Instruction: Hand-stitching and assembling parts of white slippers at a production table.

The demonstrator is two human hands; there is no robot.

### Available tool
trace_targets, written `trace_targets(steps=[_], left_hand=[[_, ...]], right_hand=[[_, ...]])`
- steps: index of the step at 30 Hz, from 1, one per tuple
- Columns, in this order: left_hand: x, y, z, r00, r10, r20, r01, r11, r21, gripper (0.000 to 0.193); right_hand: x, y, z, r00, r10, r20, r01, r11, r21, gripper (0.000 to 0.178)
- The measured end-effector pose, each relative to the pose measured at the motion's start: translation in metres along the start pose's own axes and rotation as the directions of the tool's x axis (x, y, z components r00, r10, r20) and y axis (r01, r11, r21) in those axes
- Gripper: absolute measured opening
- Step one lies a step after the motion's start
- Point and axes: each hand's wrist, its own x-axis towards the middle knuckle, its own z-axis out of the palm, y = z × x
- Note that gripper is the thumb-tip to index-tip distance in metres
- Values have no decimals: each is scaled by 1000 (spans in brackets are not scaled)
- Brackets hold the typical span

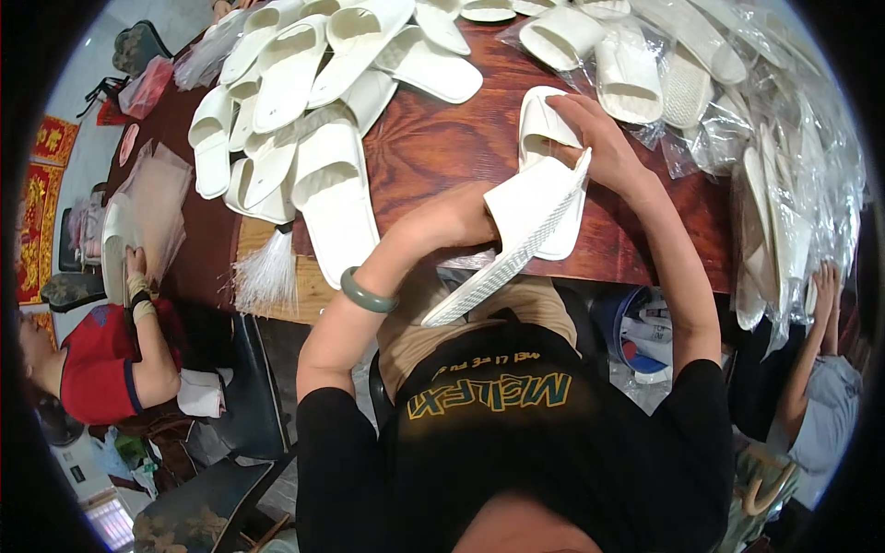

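Two white slippers are together in front of me at the table's near edge. The front slipper (pixel 530 207) is tilted, its ridged sole turned partly toward me. Behind it the second slipper (pixel 539 103) shows its insole and rim. My left hand (pixel 479 214), below a wrist with a green bangle (pixel 369 290), reaches into the front slipper under its strap; most of its fingers are hidden there. With bent fingers, my right hand (pixel 595 138) grips the slippers from the far right side, near the front one's raised end.
A heap of white slippers (pixel 336 175) covers the table's left; bagged slippers (pixel 774 194) crowd the right. A white bristle tuft (pixel 267 272) hangs at the near left edge. A blue bin (pixel 619 318) stands below the table. People sit at both sides, one in a red top (pixel 101 359).
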Motion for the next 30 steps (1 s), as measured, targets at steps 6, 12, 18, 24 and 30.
trace_targets(steps=[6, 12, 18, 24, 30], left_hand=[[-4, 29, -31, 935, -240, 261, 237, 970, 47, 24], [-11, 46, -46, 979, -176, 104, 102, 862, 497, 27], [-12, 37, -36, 997, -17, 70, -36, 717, 696, 20], [-21, 24, -33, 993, 20, -117, 53, 806, 590, 18], [-35, 4, -21, 938, 171, -303, -36, 914, 404, 19]], right_hand=[[-7, 3, -4, 1000, -27, 4, 27, 1000, 12, 57], [1, 6, -33, 914, -207, 348, 193, 978, 75, 57], [30, 1, -49, 865, -150, 478, 59, 978, 201, 55], [25, -18, -46, 763, -332, 554, 339, 936, 93, 55], [15, -26, -32, 879, -304, 368, 299, 952, 70, 47]])
